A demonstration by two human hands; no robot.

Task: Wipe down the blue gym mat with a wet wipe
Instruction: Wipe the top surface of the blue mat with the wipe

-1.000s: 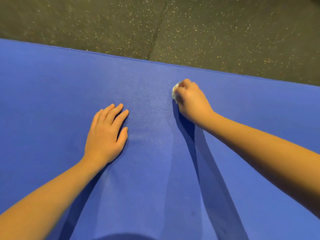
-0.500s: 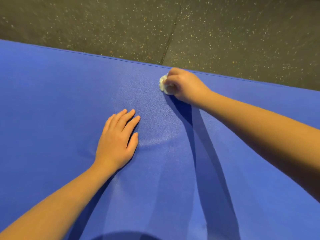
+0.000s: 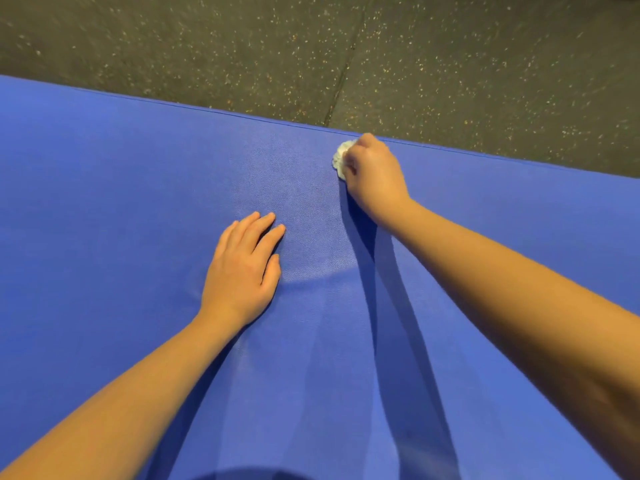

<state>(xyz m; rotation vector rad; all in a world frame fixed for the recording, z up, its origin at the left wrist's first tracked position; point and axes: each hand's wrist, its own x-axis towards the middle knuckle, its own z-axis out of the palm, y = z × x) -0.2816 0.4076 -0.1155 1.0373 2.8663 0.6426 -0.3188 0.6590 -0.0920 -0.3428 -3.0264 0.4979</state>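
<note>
The blue gym mat fills most of the view. My right hand is closed around a crumpled white wet wipe and presses it on the mat right at the far edge; only the wipe's left part shows past my fingers. My left hand lies flat, palm down, fingers together, on the mat nearer to me and to the left of the wipe. It holds nothing.
Beyond the mat's far edge lies dark speckled rubber flooring with a seam running through it. My arms cast long shadows on the mat toward me.
My right hand slid the wipe away from me, up to the mat's far edge. My left hand stayed flat on the mat; the view shifted a little.
</note>
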